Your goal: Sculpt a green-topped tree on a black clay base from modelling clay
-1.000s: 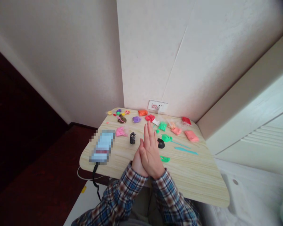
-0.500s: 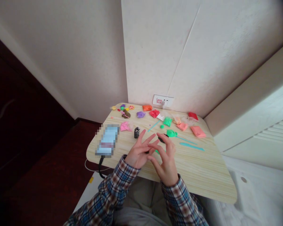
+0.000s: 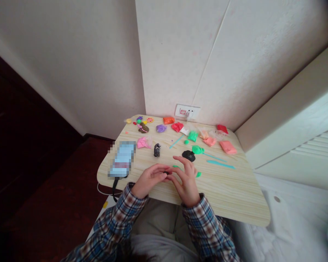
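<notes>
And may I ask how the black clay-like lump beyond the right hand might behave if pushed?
The black clay-like lump would probably dent rather than stay rigid, given its irregular, putty-like look. It seems unlikely to roll, since it lies broad and low on the pale wood-grain table.

Hands [image 3: 149, 179]: two
Held dark piece [image 3: 166, 173]: one
Flat black lump [image 3: 188, 156]: one
Light-blue tools [image 3: 221, 164]: three
Purple packet [image 3: 161, 128]: one
Wall socket [image 3: 187, 111]: one
Surface [image 3: 235, 196]: one

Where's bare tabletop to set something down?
Largest: the table's right front, bordered by the right hand, blue blade and table edge. Smaller: between the phone, grey lump and left hand. Crowded: the back, among coloured packets, and around the black lump.
</notes>
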{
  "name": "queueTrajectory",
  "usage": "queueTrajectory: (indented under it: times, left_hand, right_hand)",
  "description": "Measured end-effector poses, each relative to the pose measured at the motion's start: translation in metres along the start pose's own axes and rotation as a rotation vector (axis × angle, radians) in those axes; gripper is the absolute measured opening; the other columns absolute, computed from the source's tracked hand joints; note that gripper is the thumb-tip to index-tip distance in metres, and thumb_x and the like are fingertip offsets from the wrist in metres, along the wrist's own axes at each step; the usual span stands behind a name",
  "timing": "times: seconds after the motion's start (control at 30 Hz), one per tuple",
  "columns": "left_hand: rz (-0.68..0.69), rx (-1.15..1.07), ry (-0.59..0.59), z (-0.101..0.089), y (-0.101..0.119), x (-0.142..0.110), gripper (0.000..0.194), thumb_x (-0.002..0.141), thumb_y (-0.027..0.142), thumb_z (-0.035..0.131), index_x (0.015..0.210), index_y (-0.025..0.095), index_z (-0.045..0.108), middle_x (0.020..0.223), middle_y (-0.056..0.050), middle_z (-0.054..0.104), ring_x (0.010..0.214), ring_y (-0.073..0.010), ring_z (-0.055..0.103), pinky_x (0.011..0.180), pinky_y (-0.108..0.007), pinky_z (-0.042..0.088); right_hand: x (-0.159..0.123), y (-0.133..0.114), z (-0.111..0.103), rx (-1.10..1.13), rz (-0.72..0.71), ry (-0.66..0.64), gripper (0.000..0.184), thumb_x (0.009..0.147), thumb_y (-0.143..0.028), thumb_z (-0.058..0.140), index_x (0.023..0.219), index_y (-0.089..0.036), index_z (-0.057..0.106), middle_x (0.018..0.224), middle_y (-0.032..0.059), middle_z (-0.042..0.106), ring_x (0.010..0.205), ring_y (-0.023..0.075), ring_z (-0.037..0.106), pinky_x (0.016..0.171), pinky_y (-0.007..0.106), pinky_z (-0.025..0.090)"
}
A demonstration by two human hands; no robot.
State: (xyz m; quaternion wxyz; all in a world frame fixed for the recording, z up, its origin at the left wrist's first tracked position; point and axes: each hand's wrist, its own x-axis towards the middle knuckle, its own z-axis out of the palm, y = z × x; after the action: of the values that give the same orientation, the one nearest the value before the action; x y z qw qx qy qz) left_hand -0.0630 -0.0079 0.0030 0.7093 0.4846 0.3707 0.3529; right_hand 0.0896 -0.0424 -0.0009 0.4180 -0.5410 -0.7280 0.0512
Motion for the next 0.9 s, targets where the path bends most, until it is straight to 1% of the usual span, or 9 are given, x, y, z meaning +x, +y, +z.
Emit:
queueTrajectory:
  times: [0.07,0.13,0.17,0.3,0.43,0.53,0.6,0.73,0.9]
  left_hand:
    - [0.047,0.209,0.100,-0.003,-0.003,0.001,0.018,0.077,0.023,0.065,0.092,0.013,0.063,0.092,-0.008,0.070,0.081,-0.0190,0.066,0.076,-0.034,0.054]
    - [0.175,0.481,0.188,-0.004,-0.005,0.003,0.010,0.078,0.019,0.062,0.087,0.015,0.065,0.084,-0.005,0.069,0.075,-0.0175,0.065,0.073,-0.033,0.054]
    - [0.262,0.627,0.211,-0.004,-0.007,0.004,0.008,0.079,0.017,0.062,0.085,0.016,0.066,0.084,-0.005,0.069,0.076,-0.0177,0.064,0.074,-0.033,0.053]
    - [0.525,1.005,0.171,-0.004,-0.011,0.010,0.012,0.078,0.011,0.064,0.089,0.017,0.067,0.087,-0.005,0.070,0.087,-0.0200,0.060,0.081,-0.036,0.052]
    - [0.597,1.136,0.171,-0.006,-0.016,0.013,0.016,0.081,0.010,0.060,0.095,0.016,0.065,0.092,-0.005,0.070,0.089,-0.0187,0.060,0.081,-0.035,0.053]
    - [0.673,1.290,0.125,-0.008,-0.019,0.009,0.017,0.086,0.016,0.055,0.101,0.016,0.065,0.105,-0.008,0.068,0.097,-0.0202,0.060,0.087,-0.039,0.051]
    - [0.694,1.381,0.086,-0.009,-0.019,0.003,0.025,0.088,0.020,0.053,0.111,0.017,0.062,0.117,-0.009,0.065,0.109,-0.0243,0.057,0.096,-0.047,0.045]
    - [0.609,1.450,-0.070,-0.013,-0.017,-0.010,0.045,0.090,0.027,0.049,0.134,0.018,0.045,0.136,-0.011,0.052,0.134,-0.0307,0.033,0.110,-0.058,0.019]
    - [0.504,1.434,-0.148,-0.019,-0.017,-0.018,0.061,0.089,0.035,0.048,0.144,0.019,0.027,0.148,-0.010,0.035,0.142,-0.0315,0.014,0.112,-0.056,0.010]
  right_hand:
    - [-0.006,0.007,-0.004,-0.045,-0.039,-0.048,0.016,0.085,-0.022,0.056,0.097,-0.024,0.066,0.127,0.0080,0.053,0.117,0.0270,0.045,0.092,0.043,0.032]
    - [-0.014,0.024,-0.017,-0.102,-0.059,-0.060,0.022,0.086,-0.024,0.055,0.106,-0.026,0.064,0.126,0.0068,0.055,0.113,0.0260,0.049,0.091,0.043,0.031]
    - [-0.018,0.037,-0.027,-0.143,-0.014,-0.018,0.021,0.087,-0.026,0.053,0.105,-0.026,0.064,0.123,0.0064,0.058,0.110,0.0255,0.051,0.091,0.043,0.031]
    - [-0.033,0.101,-0.072,-0.363,0.358,0.179,0.029,0.085,-0.040,0.050,0.099,-0.020,0.067,0.108,0.0105,0.061,0.102,0.0284,0.053,0.086,0.045,0.035]
    - [-0.035,0.145,-0.096,-0.460,0.593,0.049,0.039,0.082,-0.049,0.045,0.098,-0.022,0.068,0.105,0.0107,0.058,0.101,0.0321,0.049,0.080,0.049,0.035]
    - [-0.033,0.154,-0.098,-0.459,0.633,-0.012,0.040,0.080,-0.053,0.044,0.088,-0.022,0.068,0.100,0.0101,0.056,0.099,0.0321,0.048,0.078,0.049,0.034]
    - [-0.033,0.154,-0.097,-0.466,0.636,-0.017,0.043,0.080,-0.054,0.042,0.082,-0.020,0.068,0.098,0.0109,0.056,0.097,0.0321,0.047,0.077,0.049,0.034]
    - [-0.035,0.153,-0.094,-0.465,0.644,-0.026,0.048,0.080,-0.058,0.038,0.080,-0.018,0.065,0.097,0.0129,0.057,0.096,0.0329,0.047,0.076,0.050,0.033]
    - [-0.040,0.151,-0.096,-0.425,0.637,-0.018,0.053,0.080,-0.063,0.035,0.079,-0.018,0.062,0.094,0.0148,0.061,0.094,0.0335,0.051,0.078,0.053,0.033]
